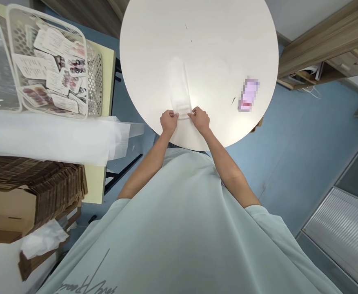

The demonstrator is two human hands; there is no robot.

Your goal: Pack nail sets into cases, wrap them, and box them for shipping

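A long translucent strip of wrapping film (179, 83) lies on the white round table (227, 36), running away from me. Its near end is doubled over into a small flat bundle; whether anything is inside, I cannot tell. My left hand (169, 121) pinches the bundle's left edge between thumb and fingers. On the opposite edge, my right hand (200, 120) has the same kind of pinch. Both hands rest close to the table's near rim.
A blurred-out pink-purple item (248, 94) lies on the table's right side. On the yellow side table (94, 183) are a white basket (101, 87) of printed cards, a stack of white sheets (59, 136) and folded cardboard boxes (56, 192). Wooden cabinets (325, 45) stand at right.
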